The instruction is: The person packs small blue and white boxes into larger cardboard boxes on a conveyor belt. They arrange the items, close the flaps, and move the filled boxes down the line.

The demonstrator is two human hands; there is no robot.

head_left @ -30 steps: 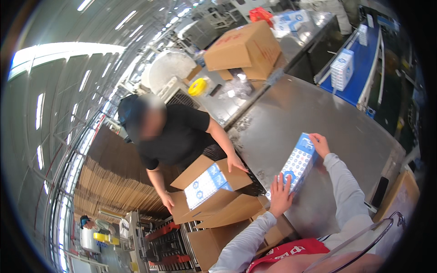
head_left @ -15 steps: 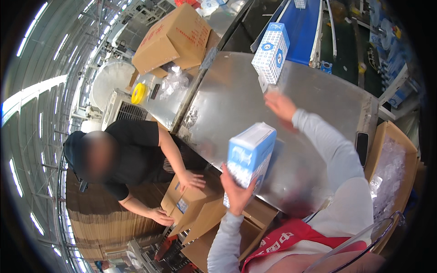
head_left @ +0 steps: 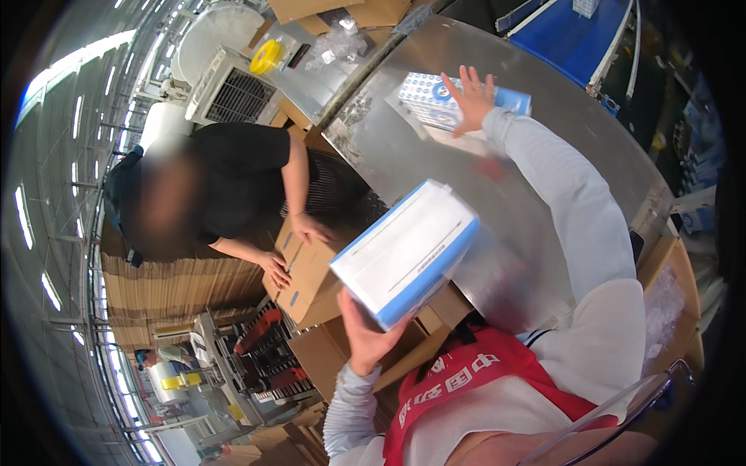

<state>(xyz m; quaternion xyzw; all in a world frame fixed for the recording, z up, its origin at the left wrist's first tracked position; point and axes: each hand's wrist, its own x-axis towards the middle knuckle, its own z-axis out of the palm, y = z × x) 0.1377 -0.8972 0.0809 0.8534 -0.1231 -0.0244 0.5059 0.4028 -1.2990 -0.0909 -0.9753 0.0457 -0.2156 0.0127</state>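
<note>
My left hand [head_left: 365, 335] grips the lower end of a white box with blue edges [head_left: 408, 248], held tilted above the near left edge of the metal table. Its thumb shows; most of the fingers are hidden behind the box. Farther off, my right hand [head_left: 471, 101] is spread open over a second box, blue and white with a small pattern [head_left: 427, 92], which lies on its side on the table. Whether the palm presses on it I cannot tell. Below my left hand is an open brown carton [head_left: 318, 353], partly covered by the held box and my arm.
A co-worker in black [head_left: 241, 171] stands at the left, both hands on a closed carton [head_left: 311, 272]. Beyond the metal table [head_left: 544, 202] runs a blue conveyor belt [head_left: 571, 39]. At the right, a carton [head_left: 668, 303] holds clear plastic. Flattened cardboard [head_left: 179, 299] is stacked behind the co-worker.
The box in my left hand has turned, showing its white side. My right hand has moved to the other box, which now lies on its side. The co-worker's hands have come down onto their carton.
</note>
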